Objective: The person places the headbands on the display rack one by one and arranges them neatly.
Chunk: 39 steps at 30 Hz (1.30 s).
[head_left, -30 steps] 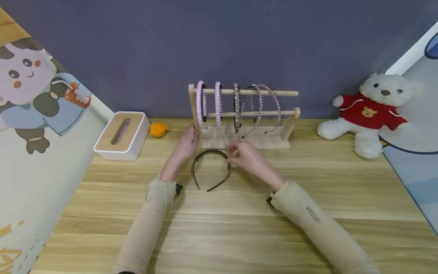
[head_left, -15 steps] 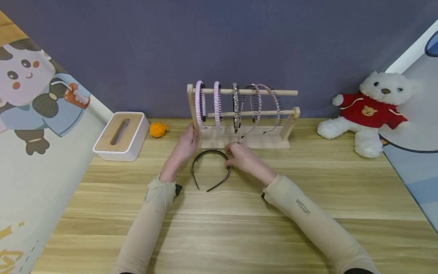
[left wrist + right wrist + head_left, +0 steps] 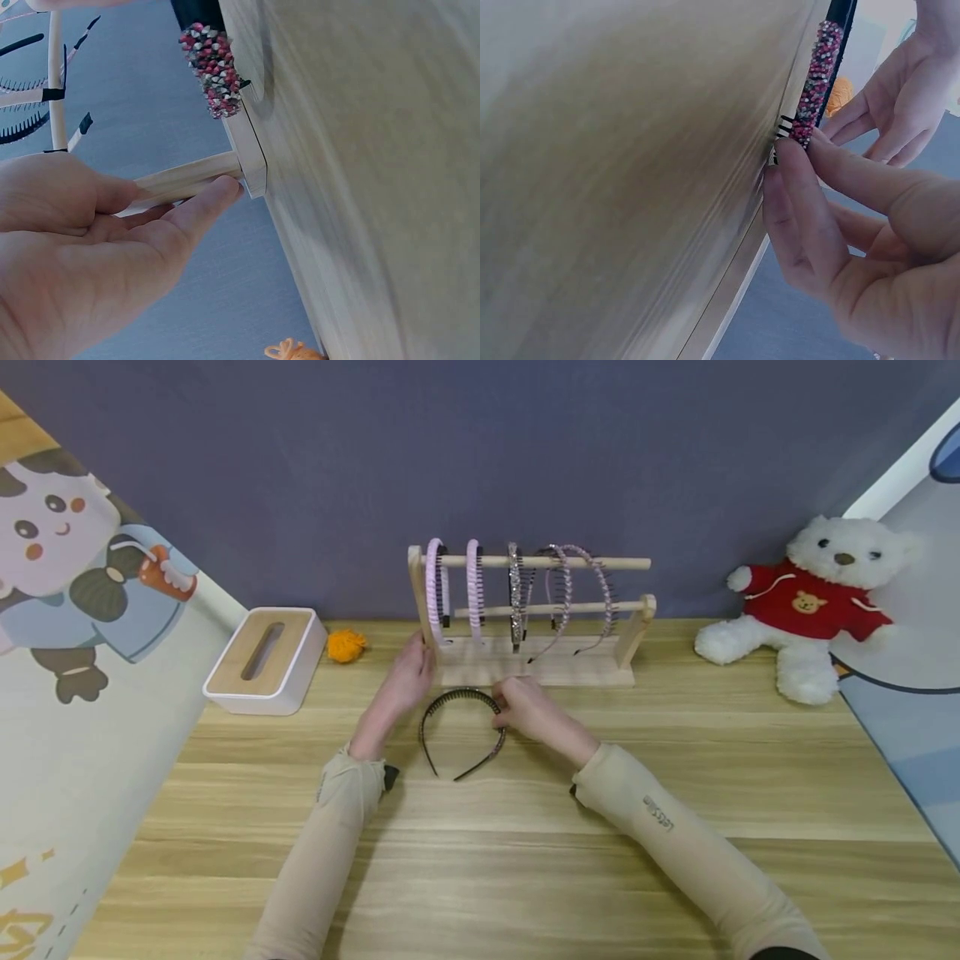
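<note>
A dark headband (image 3: 424,735) with comb teeth lies on the table in the head view, its ends toward the person. Red and silver beads cover the headband (image 3: 821,75) in the right wrist view. My right hand (image 3: 528,706) pinches its right side between thumb and fingers. Behind it stands a wooden headband rack (image 3: 555,672) with two rails. My left hand (image 3: 408,678) holds the rack's left upright; the left wrist view shows thumb and fingers around this post (image 3: 191,172). On the rack hang pink headbands (image 3: 475,589), a glittery one (image 3: 515,593) and braided-looking ones (image 3: 566,589).
A white tissue box (image 3: 292,664) with a wooden lid stands at the back left, beside an orange yarn ball (image 3: 346,646). A white teddy bear (image 3: 806,602) in a red top sits at the back right. A dark wall (image 3: 337,485) rises behind the table.
My right hand has moved slightly left and its fingers have closed on the headband's right side. The left hand stays on the rack, and the headband lies where it was.
</note>
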Available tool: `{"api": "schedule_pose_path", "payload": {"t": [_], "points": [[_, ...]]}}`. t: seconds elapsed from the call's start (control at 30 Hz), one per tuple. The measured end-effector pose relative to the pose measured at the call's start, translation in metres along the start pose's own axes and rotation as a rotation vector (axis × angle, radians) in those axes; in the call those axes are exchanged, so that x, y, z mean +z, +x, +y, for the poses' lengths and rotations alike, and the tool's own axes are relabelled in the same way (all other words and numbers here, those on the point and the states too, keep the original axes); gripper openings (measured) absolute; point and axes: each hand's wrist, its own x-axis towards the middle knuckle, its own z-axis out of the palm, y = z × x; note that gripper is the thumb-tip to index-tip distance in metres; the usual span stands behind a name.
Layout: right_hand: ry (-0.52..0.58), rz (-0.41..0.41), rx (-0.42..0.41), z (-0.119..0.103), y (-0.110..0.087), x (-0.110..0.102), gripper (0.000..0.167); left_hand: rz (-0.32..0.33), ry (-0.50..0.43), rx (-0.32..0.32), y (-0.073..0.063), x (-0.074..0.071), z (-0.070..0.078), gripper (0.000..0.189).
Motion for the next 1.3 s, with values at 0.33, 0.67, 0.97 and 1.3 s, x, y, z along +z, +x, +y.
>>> {"api": "schedule_pose_path", "payload": {"t": [0.33,0.67,0.97,1.3], "points": [[0.028,0.017,-0.052,0.0,-0.002,0.002,0.025,-0.001,-0.049,0.006,-0.012,-0.009,0.02,0.046],[0.122,0.033,-0.047,0.006,-0.007,0.004,0.025,0.005,-0.039,0.027,-0.013,-0.01,0.027,0.042],[0.165,0.054,-0.056,0.008,-0.016,0.001,0.022,0.007,0.004,-0.005,-0.019,-0.014,0.045,0.043],[0.198,0.075,-0.063,0.015,-0.036,-0.007,0.02,0.006,0.013,-0.01,-0.02,-0.014,0.049,0.041]]}}
